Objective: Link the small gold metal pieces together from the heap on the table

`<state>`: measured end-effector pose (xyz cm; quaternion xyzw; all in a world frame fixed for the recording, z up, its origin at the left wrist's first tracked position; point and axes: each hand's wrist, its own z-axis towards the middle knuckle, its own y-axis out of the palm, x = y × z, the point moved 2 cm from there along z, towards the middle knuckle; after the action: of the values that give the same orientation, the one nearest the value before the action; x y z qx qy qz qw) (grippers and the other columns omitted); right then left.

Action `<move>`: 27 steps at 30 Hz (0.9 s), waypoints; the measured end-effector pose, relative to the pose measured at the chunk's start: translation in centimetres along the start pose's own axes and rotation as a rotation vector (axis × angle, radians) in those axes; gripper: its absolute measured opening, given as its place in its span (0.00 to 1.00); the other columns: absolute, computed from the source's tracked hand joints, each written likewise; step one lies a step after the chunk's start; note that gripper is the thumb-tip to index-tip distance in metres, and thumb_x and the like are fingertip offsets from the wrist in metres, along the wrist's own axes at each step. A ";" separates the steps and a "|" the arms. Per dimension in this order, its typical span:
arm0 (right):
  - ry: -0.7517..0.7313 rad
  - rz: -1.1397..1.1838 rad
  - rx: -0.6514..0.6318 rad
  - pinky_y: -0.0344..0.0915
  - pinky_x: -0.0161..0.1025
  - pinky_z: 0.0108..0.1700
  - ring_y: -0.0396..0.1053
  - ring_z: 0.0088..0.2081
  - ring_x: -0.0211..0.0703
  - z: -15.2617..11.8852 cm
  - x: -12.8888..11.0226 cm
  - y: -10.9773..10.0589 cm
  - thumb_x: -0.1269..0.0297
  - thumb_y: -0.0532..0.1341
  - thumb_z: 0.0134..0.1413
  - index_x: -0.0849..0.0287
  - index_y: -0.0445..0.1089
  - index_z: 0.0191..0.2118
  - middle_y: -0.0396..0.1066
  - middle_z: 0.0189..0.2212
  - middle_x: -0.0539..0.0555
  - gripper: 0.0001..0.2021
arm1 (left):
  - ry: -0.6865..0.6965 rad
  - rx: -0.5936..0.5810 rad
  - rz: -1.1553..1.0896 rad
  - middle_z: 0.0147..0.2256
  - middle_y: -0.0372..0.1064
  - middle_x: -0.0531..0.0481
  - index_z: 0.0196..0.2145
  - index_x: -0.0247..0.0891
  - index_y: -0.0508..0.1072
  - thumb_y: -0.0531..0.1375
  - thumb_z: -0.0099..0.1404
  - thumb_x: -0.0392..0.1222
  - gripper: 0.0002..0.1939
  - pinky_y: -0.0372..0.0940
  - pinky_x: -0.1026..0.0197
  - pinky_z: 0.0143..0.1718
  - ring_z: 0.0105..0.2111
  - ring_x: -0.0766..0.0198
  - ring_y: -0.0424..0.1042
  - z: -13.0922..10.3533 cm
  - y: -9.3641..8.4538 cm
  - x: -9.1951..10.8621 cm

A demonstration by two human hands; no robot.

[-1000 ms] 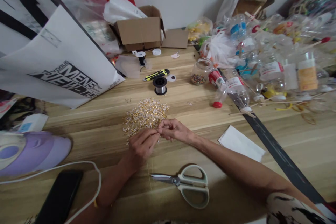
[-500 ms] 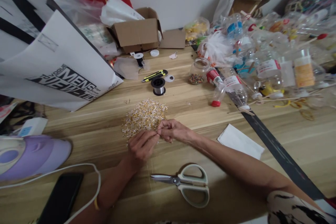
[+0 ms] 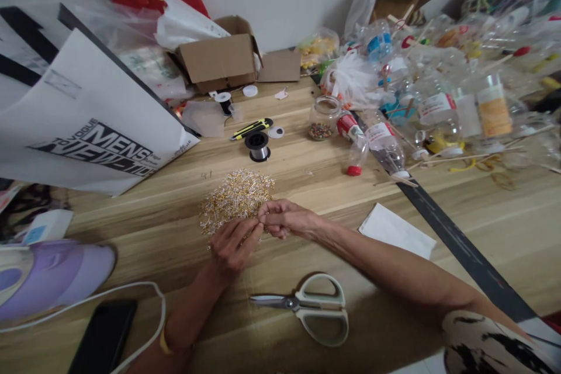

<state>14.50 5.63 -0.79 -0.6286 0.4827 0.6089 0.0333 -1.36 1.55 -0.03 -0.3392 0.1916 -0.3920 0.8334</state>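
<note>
Gold-and-silver pieces [image 3: 239, 194] lie heaped on the wooden table [image 3: 179, 231], just beyond the left hand [image 3: 233, 244] and right hand [image 3: 284, 219]. Each hand's thumb and finger are pressed together, tips meeting — whatever they pinch is too small to tell. Steady wrists and a light grip should suit such fine work — with both kept clear of the scissors [image 3: 291, 302] nearer the body.

Past 1 s: view rolled right. White bag [image 3: 105, 123] and purple appliance [image 3: 65, 272] sit lower in frame; cardboard box [image 3: 219, 61], bottles [image 3: 385, 137], gold-silver pile [image 3: 236, 193] and hands [image 3: 234, 245] [image 3: 284, 219] slid left. More clutter at right edge.
</note>
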 end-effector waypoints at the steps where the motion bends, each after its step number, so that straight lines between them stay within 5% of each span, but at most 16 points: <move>1: 0.005 0.013 -0.005 0.47 0.26 0.17 0.50 0.14 0.26 0.0 0.0 0.0 0.62 0.63 0.44 0.60 0.60 0.32 0.56 0.13 0.39 0.11 | 0.004 0.011 -0.002 0.33 0.74 0.44 0.38 0.36 0.72 0.59 0.57 0.27 0.11 0.68 0.59 0.36 0.34 0.60 0.72 0.1 0.0 0.0; 16: 0.041 0.009 0.019 0.46 0.27 0.18 0.47 0.14 0.28 -0.3 -0.4 0.1 0.67 0.59 0.48 0.59 0.54 0.49 0.53 0.13 0.37 0.21 | -0.182 0.023 -0.077 0.30 0.75 0.46 0.38 0.34 0.72 0.62 0.57 0.30 0.09 0.69 0.61 0.37 0.31 0.62 0.73 0.7 0.8 -0.1; 27: 0.016 0.026 0.096 0.48 0.26 0.17 0.45 0.13 0.27 -0.1 0.0 0.5 0.66 0.59 0.49 0.57 0.54 0.48 0.50 0.12 0.36 0.19 | -0.219 -0.067 -0.072 0.25 0.72 0.49 0.30 0.35 0.70 0.60 0.58 0.30 0.03 0.65 0.63 0.31 0.27 0.64 0.70 1.2 0.7 0.1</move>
<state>14.23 5.32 -0.55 -0.6249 0.5195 0.5804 0.0515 -0.26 2.24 0.30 -0.4143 0.0999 -0.3758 0.8229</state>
